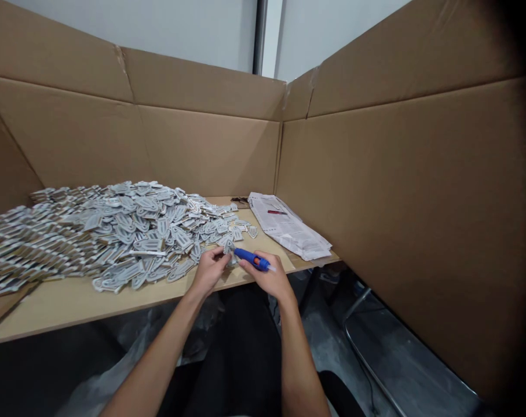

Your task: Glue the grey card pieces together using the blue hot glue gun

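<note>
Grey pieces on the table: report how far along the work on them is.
Possibly done: the neat rows at the left, though nothing visible confirms it. In hand: a grey piece in the left hand, with the tip of the blue tool, held in the right hand, close to it. Possibly left: the loose heap beside the rows; its pieces are too small to judge.
</note>
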Motion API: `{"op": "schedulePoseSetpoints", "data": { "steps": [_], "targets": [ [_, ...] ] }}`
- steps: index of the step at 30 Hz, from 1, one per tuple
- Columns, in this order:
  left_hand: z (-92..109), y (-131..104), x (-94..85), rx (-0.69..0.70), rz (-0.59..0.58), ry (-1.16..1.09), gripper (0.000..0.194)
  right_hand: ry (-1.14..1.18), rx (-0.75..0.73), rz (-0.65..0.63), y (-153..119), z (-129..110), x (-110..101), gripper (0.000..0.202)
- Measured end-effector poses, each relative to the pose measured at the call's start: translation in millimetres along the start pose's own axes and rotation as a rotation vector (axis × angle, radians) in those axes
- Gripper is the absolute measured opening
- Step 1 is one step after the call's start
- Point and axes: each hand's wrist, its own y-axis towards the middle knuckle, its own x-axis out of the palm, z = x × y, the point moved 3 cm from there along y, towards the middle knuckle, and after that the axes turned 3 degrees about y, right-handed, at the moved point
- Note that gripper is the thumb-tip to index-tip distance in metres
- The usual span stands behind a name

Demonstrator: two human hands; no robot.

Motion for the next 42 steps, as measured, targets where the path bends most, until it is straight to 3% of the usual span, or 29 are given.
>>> {"op": "schedulePoseSetpoints", "data": {
  "steps": [17, 31, 42],
  "targets": [
    [-10, 2, -1.5, 0.040, -0.030, 0.027, 0.026, 0.050, 0.019, -0.010, 1, 7, 2, 0.046],
    [-4, 1, -0.7, 0.032, -0.014, 0.032, 0.021, -0.003, 0.046, 0.009, -1, 6, 2, 0.051],
    [-4, 0, -0.6, 0.011, 0.001, 0.011, 0.024, -0.220, -0.050, -0.028, -1, 3, 6, 0.050]
  ]
}}
